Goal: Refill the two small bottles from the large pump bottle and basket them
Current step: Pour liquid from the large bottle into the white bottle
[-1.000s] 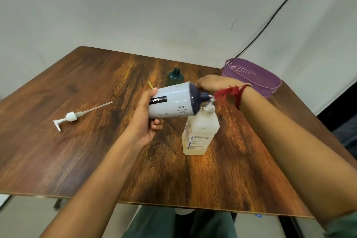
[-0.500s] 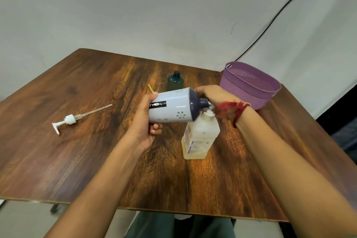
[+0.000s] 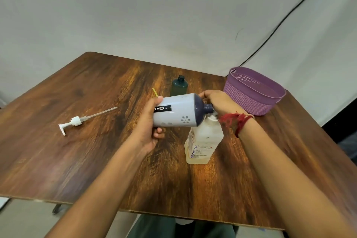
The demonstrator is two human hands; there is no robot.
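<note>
Since a second ago the right wrist has dropped clear of the basket (image 3: 249, 100), whose near wall now shows whole. The white bottle (image 3: 179, 110) has kept its tilt over the clear bottle (image 3: 204, 141).

The table (image 3: 87, 160) is dark streaked wood. The basket is purple and woven-looking and stands at the far right corner. The white bottle has a pale body, a navy shoulder and neck, a black label and small flower marks. It is held in the air above the table's middle. The clear bottle is squarish and milky, yellowish low down, with a blue-lettered label. The green bottle (image 3: 180, 87) is dark and small. The pump (image 3: 76, 121) is white with a thin tube.

The left hand (image 3: 148, 127) grips the white bottle's base, thumb on top and fingers curled beneath, covering part of the label. The right hand (image 3: 220, 100) curls its fingers round the neck end. Its thumb and the bottle's mouth are hidden behind the wrist, which wears a red thread (image 3: 234, 121). Whether the two mouths touch cannot be told. The white bottle hides the green bottle's lower part, and whether the green bottle is capped is unclear.

The white bottle's long axis runs left to right, nearly level, with the neck to the right and dipped slightly over the clear bottle's top. The clear bottle stands upright right of centre, and the green bottle stands upright behind them. The pump lies flat at the left, its tube pointing toward the far right.
</note>
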